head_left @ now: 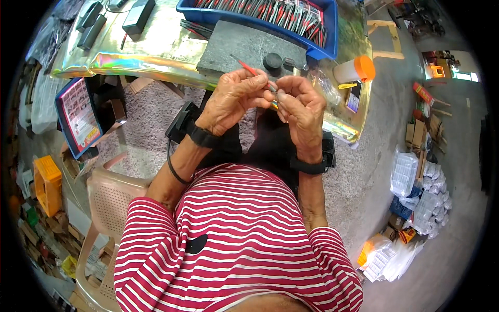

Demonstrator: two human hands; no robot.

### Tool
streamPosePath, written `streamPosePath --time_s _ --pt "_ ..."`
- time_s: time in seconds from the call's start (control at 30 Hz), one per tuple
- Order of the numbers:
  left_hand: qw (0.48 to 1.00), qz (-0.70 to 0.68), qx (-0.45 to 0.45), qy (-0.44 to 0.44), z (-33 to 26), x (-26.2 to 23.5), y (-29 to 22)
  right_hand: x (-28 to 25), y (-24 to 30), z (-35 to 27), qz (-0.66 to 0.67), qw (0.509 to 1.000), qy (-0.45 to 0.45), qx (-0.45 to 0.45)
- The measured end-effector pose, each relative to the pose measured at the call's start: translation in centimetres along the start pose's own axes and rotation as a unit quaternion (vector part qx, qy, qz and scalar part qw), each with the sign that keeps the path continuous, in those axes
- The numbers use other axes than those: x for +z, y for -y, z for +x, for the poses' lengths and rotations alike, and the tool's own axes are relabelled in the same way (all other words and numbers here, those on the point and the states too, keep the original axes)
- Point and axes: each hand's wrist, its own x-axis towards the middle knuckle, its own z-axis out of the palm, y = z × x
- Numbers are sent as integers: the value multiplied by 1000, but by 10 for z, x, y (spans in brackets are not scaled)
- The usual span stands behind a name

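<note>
We see the left hand [234, 96] clamped on a slender red tool [250, 69] before the near edge of a grey slab [223, 49]; the right hand [303, 106], just beside, bunches its fingers, on what we cannot tell; a blue tray [332, 26] lies far

Slender pointed tool with red shaft [249, 68]: smooth, slightly glossy; tip grey, metal-looking. Flat rectangular grey slab [223, 49]: matt, stone-like, lightly scuffed. Gold iridescent table covering [171, 36]: high-gloss, film-like, creased. Long rectangular blue bin [332, 28]: smooth plastic. Cylindrical translucent jar [344, 72]: plastic-looking, with smooth orange lid [366, 68]. Beige perforated chair [112, 203]: moulded plastic, mild sheen. Red-and-white striped shirt [249, 223]: soft, matt cloth. Speckled grey floor [148, 109]: matt, rough-looking.
</note>
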Motion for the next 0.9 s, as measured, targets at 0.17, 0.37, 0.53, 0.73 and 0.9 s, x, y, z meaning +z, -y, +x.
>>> streamPosePath --time_s 0.17,0.37,0.53,0.73,0.9 --pt "994 91 55 -12 0 0 0 1 -4 0 -74 997 -17 -16" --pt "978 180 104 -15 3 1 0 0 -23 4 -107 990 -63 -60" --pt "954 254 159 -2 16 -3 2 1 -25 9 -89 992 -77 -46" --pt "876 393 274 -59 42 4 5 -2 -27 20 -78 993 -80 -44" --pt "877 394 269 -61 64 -4 5 -14 -28 22 -78 989 -114 -51"
